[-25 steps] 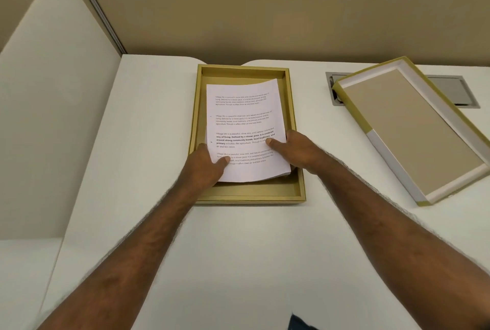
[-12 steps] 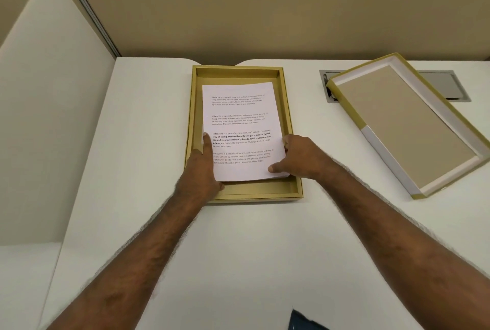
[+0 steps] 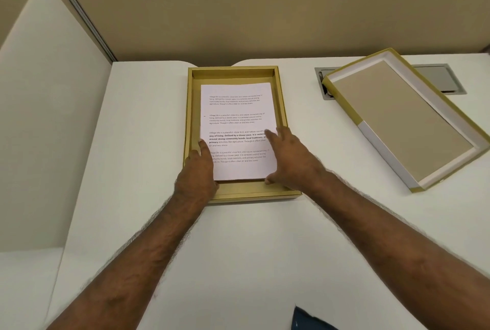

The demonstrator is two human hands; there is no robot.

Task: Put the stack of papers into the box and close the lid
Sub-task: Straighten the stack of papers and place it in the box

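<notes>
Fingers [image 3: 204, 145] of the left hand [image 3: 197, 173] lie flat and together along the left edge of the stack of papers [image 3: 237, 130], pressing against its side rather than gripping it. On the other side the right hand [image 3: 290, 162] is spread open, its fingertips resting on the sheet near the right edge and its thumb tucked at the near right corner. Neither hand holds anything; both are loose and open, and it looks to me like they are squaring the sheets up so nothing catches on the walls.

The papers sit inside the gold box [image 3: 191, 106], lying flat on its floor, with a strip of bare bottom showing at the far end and along the left. Their long axis runs away from the person, parallel to the box's long sides, and the printed text reads upright from the near side, so the top of the page points toward the back partition.

Off to the right, well apart from the box, the lid [image 3: 403, 120] rests upside down on the worktop [image 3: 132, 144], turned at an angle and partly covering a grey cable hatch [image 3: 440, 79]. I'd judge the papers are as good as placed, and the lid is what remains.
</notes>
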